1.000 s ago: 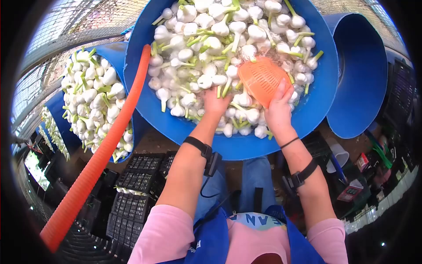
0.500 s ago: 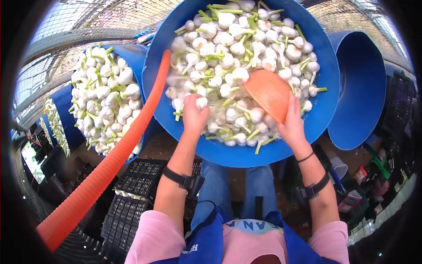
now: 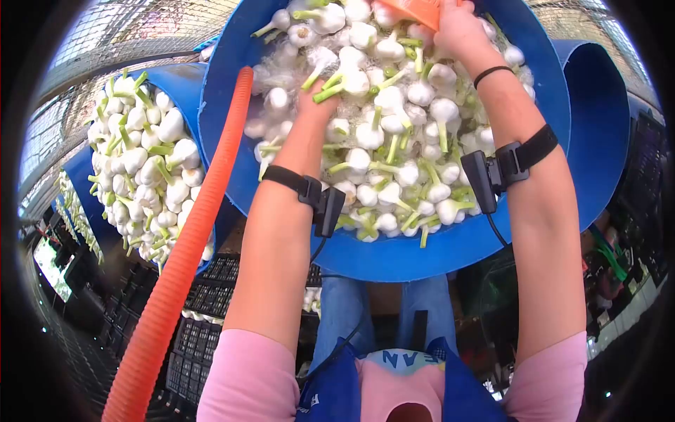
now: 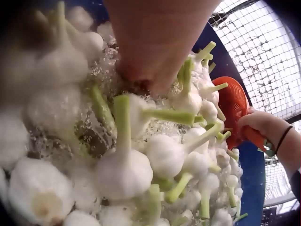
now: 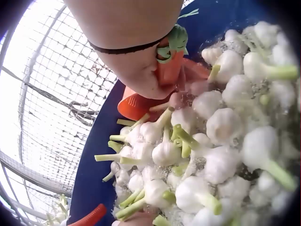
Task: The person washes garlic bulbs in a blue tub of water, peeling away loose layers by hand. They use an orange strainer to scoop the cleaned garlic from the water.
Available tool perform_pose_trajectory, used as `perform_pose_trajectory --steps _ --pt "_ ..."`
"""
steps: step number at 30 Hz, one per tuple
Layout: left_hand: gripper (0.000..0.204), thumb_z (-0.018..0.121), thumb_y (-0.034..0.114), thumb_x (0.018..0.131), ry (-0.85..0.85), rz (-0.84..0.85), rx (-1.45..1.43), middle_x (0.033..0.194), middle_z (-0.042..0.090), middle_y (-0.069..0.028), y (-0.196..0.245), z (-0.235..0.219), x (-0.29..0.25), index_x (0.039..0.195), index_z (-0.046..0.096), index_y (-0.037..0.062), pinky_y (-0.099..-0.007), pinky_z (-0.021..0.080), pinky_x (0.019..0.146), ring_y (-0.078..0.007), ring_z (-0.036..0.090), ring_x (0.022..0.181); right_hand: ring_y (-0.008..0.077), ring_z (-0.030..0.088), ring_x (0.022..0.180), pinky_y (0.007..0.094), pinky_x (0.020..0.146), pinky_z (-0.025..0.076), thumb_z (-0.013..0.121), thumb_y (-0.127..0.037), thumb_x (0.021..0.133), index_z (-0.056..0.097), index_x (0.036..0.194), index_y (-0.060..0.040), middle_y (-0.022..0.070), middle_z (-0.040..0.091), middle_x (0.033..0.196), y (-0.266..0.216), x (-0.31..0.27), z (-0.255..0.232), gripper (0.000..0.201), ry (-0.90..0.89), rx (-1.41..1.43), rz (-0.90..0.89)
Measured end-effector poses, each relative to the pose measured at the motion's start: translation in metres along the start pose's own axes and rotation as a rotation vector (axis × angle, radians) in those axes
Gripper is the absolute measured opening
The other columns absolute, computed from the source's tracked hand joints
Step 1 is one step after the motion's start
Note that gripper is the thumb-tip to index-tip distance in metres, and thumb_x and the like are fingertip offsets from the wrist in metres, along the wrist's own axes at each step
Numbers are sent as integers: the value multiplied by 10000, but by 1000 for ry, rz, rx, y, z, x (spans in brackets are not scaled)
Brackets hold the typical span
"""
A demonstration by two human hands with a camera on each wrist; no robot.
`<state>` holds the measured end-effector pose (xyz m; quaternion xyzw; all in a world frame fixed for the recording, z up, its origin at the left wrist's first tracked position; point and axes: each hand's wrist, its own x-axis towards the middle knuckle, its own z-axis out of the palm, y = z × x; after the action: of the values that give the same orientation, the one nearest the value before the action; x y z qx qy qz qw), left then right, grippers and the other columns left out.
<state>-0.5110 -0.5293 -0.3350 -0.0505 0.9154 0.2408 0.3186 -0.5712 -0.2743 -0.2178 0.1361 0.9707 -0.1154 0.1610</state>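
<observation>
White garlic bulbs (image 3: 369,133) with cut green stems float in bubbling water in a large blue tub (image 3: 394,264). At the tub's far side my right hand (image 3: 464,32) grips the handle of an orange plastic strainer (image 3: 411,10). Green string (image 5: 176,42) is tied round that handle, and the strainer's bowl (image 5: 136,106) tips down among the bulbs. My left hand (image 3: 316,105) reaches into the water at the left, its fingers hidden under bulbs and foam, so I cannot tell whether it holds anything.
An orange corrugated hose (image 3: 204,204) runs over the tub's left rim. Left of it a blue barrel (image 3: 186,91) is heaped with garlic; another blue barrel (image 3: 598,105) stands at the right. Black crates (image 3: 193,352) are stacked below left. Wire mesh (image 5: 56,80) lies beyond the tub.
My right hand has carried the strainer forward to the tub's far side. The left hand, raised beside a bulb half a second ago, has moved forward and down into the water.
</observation>
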Motion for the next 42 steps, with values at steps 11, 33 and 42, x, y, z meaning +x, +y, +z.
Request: perform_pose_trajectory --steps 11,33,42 --pt "451 576 -66 655 141 235 -115 1248 469 -203 -10 -36 -190 1086 573 67 -397 398 986 -376 455 1180 463 607 833 463 686 547 607 46 681 117 1473 -154 338 224 1413 40 -240 -51 952 -153 244 -124" --pt "379 595 102 748 -191 -15 228 1229 546 -208 41 33 -133 1126 609 76 -454 463 904 -391 571 1051 492 531 1060 435 921 469 648 -83 752 -62 1458 -62 365 227 1346 91 -205 97 1002 -315 278 421" --pt "862 584 -11 696 306 -61 -1 1513 -15 -277 -24 -38 -209 1471 268 195 -408 365 1021 -446 279 1334 475 481 1146 448 907 480 587 33 699 27 1470 -75 279 269 1408 74 -253 -69 959 54 465 -8"
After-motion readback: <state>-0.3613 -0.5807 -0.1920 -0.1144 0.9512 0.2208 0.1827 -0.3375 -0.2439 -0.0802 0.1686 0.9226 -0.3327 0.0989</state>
